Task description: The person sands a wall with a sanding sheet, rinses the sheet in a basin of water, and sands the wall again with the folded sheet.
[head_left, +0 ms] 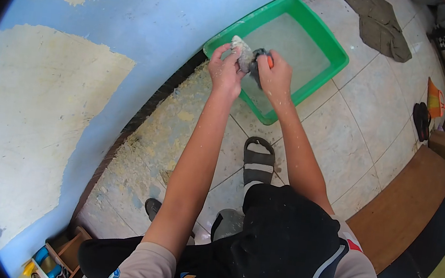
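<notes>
Over the near left side of a green plastic tub, both of my hands are close together. My left hand is closed on a whitish, lumpy piece that looks wet or crusted; whether it is a rag or a sponge I cannot tell. Gripped in my right hand is a dark tool with an orange spot on its handle. Its dark end meets the whitish piece or sits right beside it. Cloudy, pale liquid fills the bottom of the tub. Pale specks dot both forearms.
A blue wall with bare cream patches rises on the left. Paint flakes litter the tiles along its base. A brown cloth, dark sandals, an orange dustpan and a wooden board lie rightward.
</notes>
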